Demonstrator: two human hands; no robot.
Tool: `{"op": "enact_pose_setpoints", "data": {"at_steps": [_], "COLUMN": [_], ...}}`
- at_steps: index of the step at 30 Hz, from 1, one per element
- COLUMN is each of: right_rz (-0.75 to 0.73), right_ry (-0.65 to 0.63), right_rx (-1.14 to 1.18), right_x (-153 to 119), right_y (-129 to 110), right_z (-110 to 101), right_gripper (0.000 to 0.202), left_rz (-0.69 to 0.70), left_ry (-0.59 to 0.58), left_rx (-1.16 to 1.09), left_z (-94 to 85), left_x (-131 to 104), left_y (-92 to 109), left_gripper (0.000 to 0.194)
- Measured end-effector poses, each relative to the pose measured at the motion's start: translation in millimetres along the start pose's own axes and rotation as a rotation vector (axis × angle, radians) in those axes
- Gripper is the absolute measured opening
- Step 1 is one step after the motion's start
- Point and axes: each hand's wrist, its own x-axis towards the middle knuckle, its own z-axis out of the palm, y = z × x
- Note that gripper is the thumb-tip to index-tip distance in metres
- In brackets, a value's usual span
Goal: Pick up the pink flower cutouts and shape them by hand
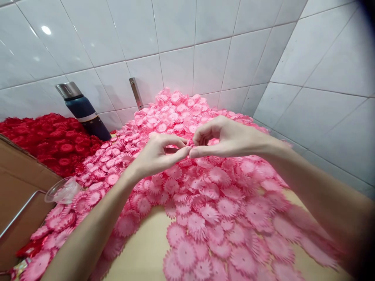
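My left hand [162, 151] and my right hand [224, 137] meet above a heap of pink petal discs [178, 107]. Their fingertips pinch a small pink petal piece [190, 143] between them, mostly hidden by the fingers. Thumb and fingers of each hand are closed on it. The discs beneath have fringed rims, and many show a small hole in the middle. Single discs [186, 253] lie flat closer to me on the pale tabletop [140, 246].
On the left, a dark blue bottle [88, 113] with a steel cap leans beside a pile of red petal discs [58, 144]. A cardboard box [20, 187] and a clear plastic cup [66, 191] are nearer. Behind are tiled walls [175, 23] and a metal strip [135, 93].
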Motion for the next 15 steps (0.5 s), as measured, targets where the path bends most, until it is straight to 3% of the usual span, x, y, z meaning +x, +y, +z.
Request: {"op": "enact_pose_setpoints", "data": {"at_steps": [4, 8, 15], "right_rz": [-0.033, -0.018, -0.056], "right_ry": [0.036, -0.028, -0.036], "right_rx": [0.064, 0.230, 0.083], "right_x": [-1, -3, -7], "right_y": [1, 6, -1], "right_z": [-2, -6, -11], "right_gripper": [0.029, 0.025, 0.024], "left_rz": [-0.045, -0.070, 0.015], "left_ry": [0.055, 0.048, -0.175], "left_rx": [-0.112, -0.168, 0.063], "left_z": [-4.0, -10.1, -26.0], "left_x": [-2, -6, -9], "left_y": [-2, -4, 14], "left_gripper": [0.020, 0.014, 0.018]}}
